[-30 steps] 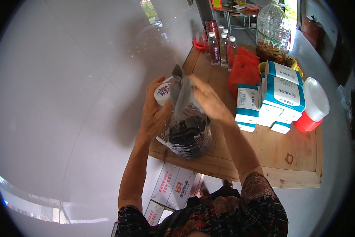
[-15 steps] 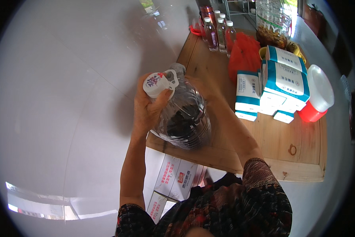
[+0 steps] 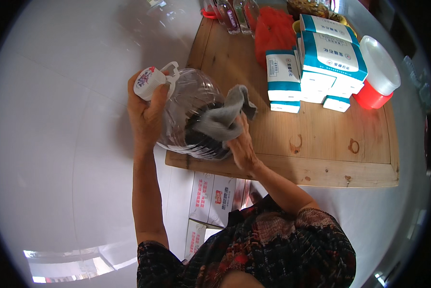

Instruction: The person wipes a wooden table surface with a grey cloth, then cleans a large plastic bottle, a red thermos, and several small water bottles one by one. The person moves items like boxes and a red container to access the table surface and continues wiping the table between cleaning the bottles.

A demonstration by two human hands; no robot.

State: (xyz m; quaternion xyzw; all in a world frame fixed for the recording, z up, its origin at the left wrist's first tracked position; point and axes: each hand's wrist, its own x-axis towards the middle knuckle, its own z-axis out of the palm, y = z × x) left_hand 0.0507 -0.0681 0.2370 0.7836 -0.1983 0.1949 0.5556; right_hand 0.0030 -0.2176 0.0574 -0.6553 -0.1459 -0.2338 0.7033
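A large clear plastic jug with dark stuff showing in its lower part stands at the left end of the wooden table. My left hand grips it at the top, fingers wrapped round its white cap, which has a loop handle beside it. On the jug's right side, my right hand holds a grey cloth that covers part of the wall. The cloth is slightly blurred, and its upper end folds over loosely. Some of the right fingers are hidden by it.
White-and-teal boxes are stacked on the wooden table, with a red plastic bag behind. A red-and-white tub stands to their right. Small clear bottles line the back. Cartons sit below the front edge.
My right hand has come from behind the jug's top to its right side, bringing the grey cloth down. My left hand keeps its grip on the cap. The view has shifted too.
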